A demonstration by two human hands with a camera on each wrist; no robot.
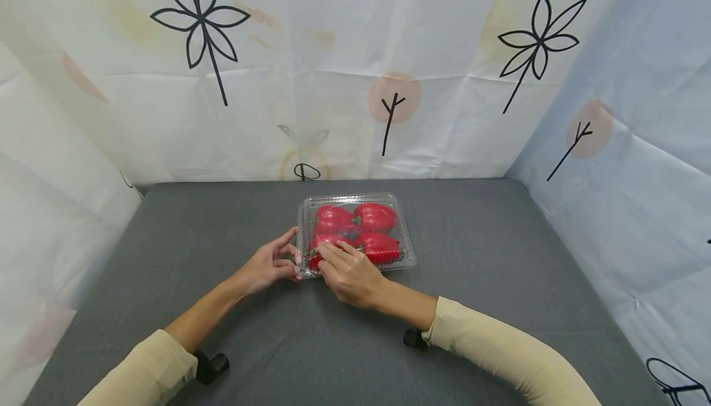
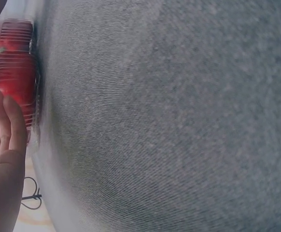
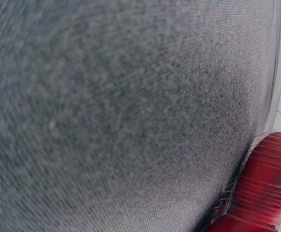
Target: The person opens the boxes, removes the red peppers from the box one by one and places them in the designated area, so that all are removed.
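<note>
Fingers of the left hand [image 1: 269, 265] spread along the left wall of a clear plastic container [image 1: 409, 256], touching it without clenching, the index finger reaching toward the far side and the others slightly bent nearer the near-left corner. Fingers of the right hand [image 1: 352, 276] bend over the container's near-left part and rest on its top; whether they pinch the plastic cannot be told. The right hand is palm down, its back toward the head camera, with the forearm slanting in from the near right; the left forearm reaches in from the near left.

Inside the ribbed container sit four red bell peppers [image 1: 375, 216] in two rows, two far and two near, the near-left one partly covered by the right hand. The container lies flat on a gray cloth-covered table [image 1: 472, 258], near the middle of its far half.

Both cream sleeves [image 1: 494, 347] end short of the wrists, a black fitting [image 1: 211, 369] beside each cuff. At the table's far edge hangs a pale cloth backdrop [image 1: 344, 36] printed with black leaf outlines [image 1: 201, 18] and peach circles [image 1: 408, 88]; similar cloth flanks the left and right sides.
</note>
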